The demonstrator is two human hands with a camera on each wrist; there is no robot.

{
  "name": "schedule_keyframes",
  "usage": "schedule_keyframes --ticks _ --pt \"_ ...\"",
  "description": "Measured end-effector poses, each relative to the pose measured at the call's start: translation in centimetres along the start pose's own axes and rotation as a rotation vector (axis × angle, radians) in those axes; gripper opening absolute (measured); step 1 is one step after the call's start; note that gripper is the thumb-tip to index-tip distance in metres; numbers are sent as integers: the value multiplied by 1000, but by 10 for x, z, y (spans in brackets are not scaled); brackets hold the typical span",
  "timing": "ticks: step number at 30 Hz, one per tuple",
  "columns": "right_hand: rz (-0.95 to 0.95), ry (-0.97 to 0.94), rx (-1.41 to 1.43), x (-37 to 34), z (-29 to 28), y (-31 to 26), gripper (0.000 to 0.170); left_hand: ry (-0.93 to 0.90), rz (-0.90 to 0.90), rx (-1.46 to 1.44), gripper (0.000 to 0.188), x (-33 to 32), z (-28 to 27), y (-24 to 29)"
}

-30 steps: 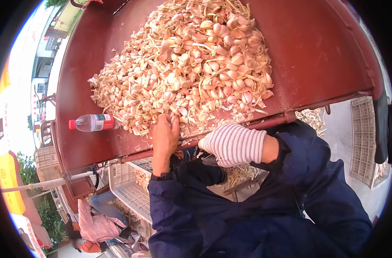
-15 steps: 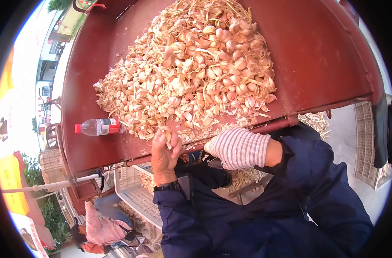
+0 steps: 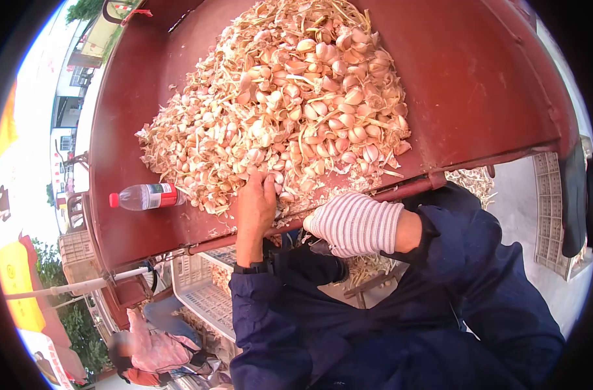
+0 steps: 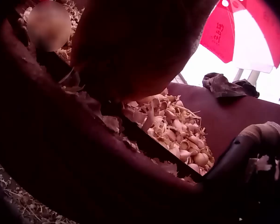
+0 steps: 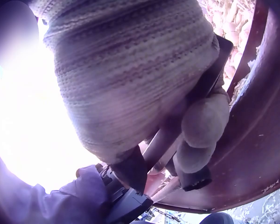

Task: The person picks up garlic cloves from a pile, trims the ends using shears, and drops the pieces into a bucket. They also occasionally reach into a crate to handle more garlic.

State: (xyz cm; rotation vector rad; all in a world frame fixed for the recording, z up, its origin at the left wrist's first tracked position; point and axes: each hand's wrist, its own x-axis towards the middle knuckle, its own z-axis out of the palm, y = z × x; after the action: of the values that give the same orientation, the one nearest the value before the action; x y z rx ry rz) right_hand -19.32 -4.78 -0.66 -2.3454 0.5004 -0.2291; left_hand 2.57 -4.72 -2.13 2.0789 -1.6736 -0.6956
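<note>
My bare left hand [image 3: 256, 205] is at the near edge of a heap of garlic cloves, skins and stalks [image 3: 296, 97], fingers reaching into it; fingertips are partly hidden and no held piece shows. In the left wrist view, this hand [image 4: 135, 51] is a dark shape above the garlic [image 4: 177, 135]. My right hand [image 3: 358, 223], in a striped knitted glove, stays near the rim, right of the left hand. In the right wrist view, the gloved hand [image 5: 135, 74] has its fingers curled round a dark flat tool [image 5: 165, 137].
The heap lies on a red metal bed [image 3: 478, 91] with a raised near rim. A red-capped bottle [image 3: 147, 196] lies left of the heap. Plastic crates [image 3: 209, 299] stand below, another crate [image 3: 550, 214] at the right. A person in pink [image 3: 160, 344] is at lower left.
The left hand has gone from holding a pale garlic piece just off the heap back to the heap's edge; that piece no longer shows. The gloved hand has barely moved.
</note>
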Motion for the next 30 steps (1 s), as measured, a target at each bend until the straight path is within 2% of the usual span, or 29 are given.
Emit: schedule_keyframes --ticks 2,6,9,11,12,14,17,18,20,21,24,26,27,29,30 --pt "-6 39 9 0 -2 -1 17 -28 69 124 22 -6 -4 2" --pt "-28 124 28 0 2 3 16 -16 124 106 22 -15 -6 8" --pt "-14 95 25 0 1 3 17 -50 67 99 24 -15 -6 6" --pt "3 68 14 0 -1 2 17 -90 186 120 26 -16 -8 1" --pt "18 42 1 0 -1 1 17 -89 185 121 26 -17 -9 3" --pt "10 56 17 2 0 2 17 -120 275 242 26 -19 -12 9" --pt "17 65 29 3 -1 3 17 -133 305 320 23 -21 -11 9" --pt "27 60 27 3 -1 2 18 -136 305 320 23 -25 -12 14" --pt "30 62 25 2 -2 2 18 -173 86 454 21 -31 -14 28" --pt "31 65 23 2 -3 2 18 -174 86 452 21 -32 -13 25" --pt "11 81 35 0 -5 1 18 -147 86 374 21 -32 -13 12" --pt "10 79 31 1 -3 1 18 -109 199 389 23 -32 -15 5" --pt "14 79 24 2 -1 2 19 -108 199 391 23 -31 -13 -1" --pt "34 113 23 4 1 3 21 -55 12 -200 20 -31 -11 -11" --pt "95 139 12 4 -3 1 21 -56 15 -198 20 -35 -13 -5"
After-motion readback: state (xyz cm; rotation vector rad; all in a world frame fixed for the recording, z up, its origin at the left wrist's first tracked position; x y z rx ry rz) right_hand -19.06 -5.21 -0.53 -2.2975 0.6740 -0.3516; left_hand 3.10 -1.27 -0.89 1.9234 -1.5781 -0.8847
